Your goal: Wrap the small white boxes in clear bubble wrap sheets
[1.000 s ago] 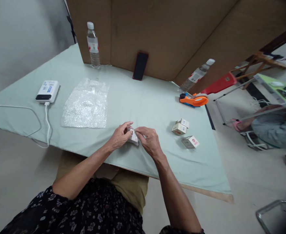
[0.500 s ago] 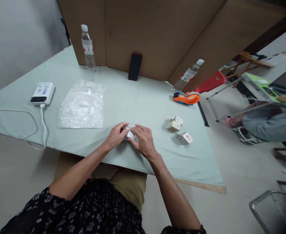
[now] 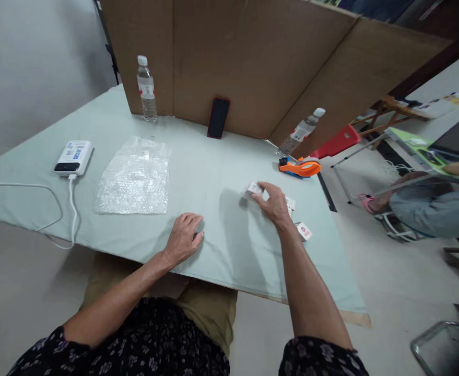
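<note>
My right hand (image 3: 273, 203) is raised over the right part of the pale green table (image 3: 221, 167), its fingers closed on a small wrapped white packet (image 3: 254, 188). Under and behind that hand lie small white boxes: one (image 3: 290, 202) partly hidden, another with a red mark (image 3: 304, 231) beside my wrist. My left hand (image 3: 185, 237) rests flat on the cloth near the front edge, fingers loosely spread, holding nothing.
A sheet of bubble wrap (image 3: 135, 176) lies to the left, with a white power bank (image 3: 74, 157) and its cable beyond. An orange tape dispenser (image 3: 300, 167), two water bottles (image 3: 146, 90) (image 3: 300, 132) and a dark phone (image 3: 218, 118) stand by the cardboard wall. Another person sits at the right.
My hands have parted. The right one carried the wrapped packet away to the right, toward the small boxes. The left let go and settled flat on the cloth.
</note>
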